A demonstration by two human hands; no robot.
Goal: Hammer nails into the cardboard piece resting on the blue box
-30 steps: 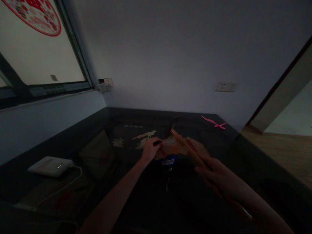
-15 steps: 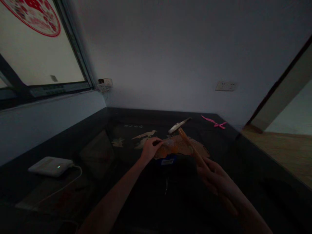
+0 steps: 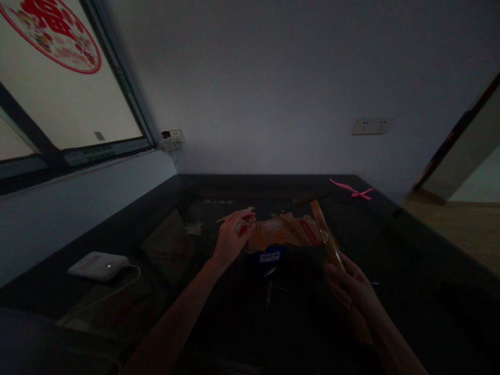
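Right hand (image 3: pixel 351 284) grasps the wooden handle of a hammer (image 3: pixel 326 234) well below its dark head, probably because a grip there leaves the head free beyond the fingers and gives it some swing. The handle slants up and away, passing over the right part of a patterned orange-brown piece (image 3: pixel 273 232) that lies lengthwise across the dark counter (image 3: pixel 297 328). At the opposite end of that piece is the left hand (image 3: pixel 232 234), its fingers bent and drawn together; whether they pinch something or only rest by the edge, I cannot tell in such dim light. Being at that end, it is apart from the hammer's head and seems well placed to steady the piece. A blue box (image 3: pixel 279 253) with a white label sits just at the near side of the piece, and slim metal pins (image 3: pixel 269 294) lie loose on the person's side of it, within easy reach of either hand. The white device (image 3: pixel 97 264) with its cord lies off to the left, and a pink ribbon (image 3: pixel 355 194) near the far right corner, both clear of the hammer.
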